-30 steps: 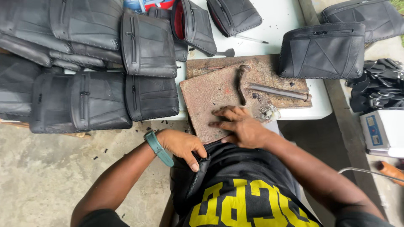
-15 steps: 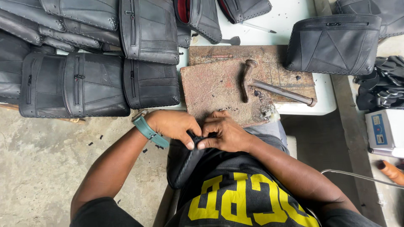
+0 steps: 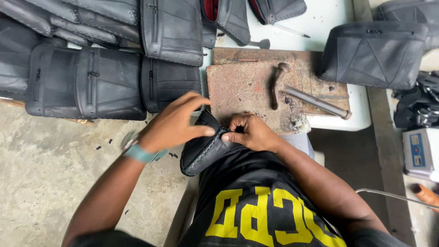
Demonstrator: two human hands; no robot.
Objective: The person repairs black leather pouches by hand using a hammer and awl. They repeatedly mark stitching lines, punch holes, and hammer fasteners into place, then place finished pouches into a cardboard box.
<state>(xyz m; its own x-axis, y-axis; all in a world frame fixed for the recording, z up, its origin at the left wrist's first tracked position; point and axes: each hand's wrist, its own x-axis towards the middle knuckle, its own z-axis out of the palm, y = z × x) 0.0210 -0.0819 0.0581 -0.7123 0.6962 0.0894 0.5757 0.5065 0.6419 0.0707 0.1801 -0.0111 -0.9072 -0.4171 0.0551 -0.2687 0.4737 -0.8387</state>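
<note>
Both hands are meeting at the lap: I'm seeing the left hand [image 3: 176,123] and right hand [image 3: 250,132] pinching the top edge of a small black pouch [image 3: 203,148], fingertips nearly touching each other. Left hand is gripping with thumb and forefinger, other fingers spreading out; right hand is curling closed on the same edge. Pouch is sitting near, against the black shirt [image 3: 256,201], stitched seam facing left. Teal wristband [image 3: 139,154] is showing on the left wrist. Just beyond the hands, a rusty metal slab [image 3: 247,87] is lying on the white table [image 3: 329,23], with a hammer [image 3: 276,82] and metal rod [image 3: 315,101] resting on it. Finished black bags [image 3: 87,82] are piling up far left; another black bag [image 3: 372,55] is sitting far right.
</note>
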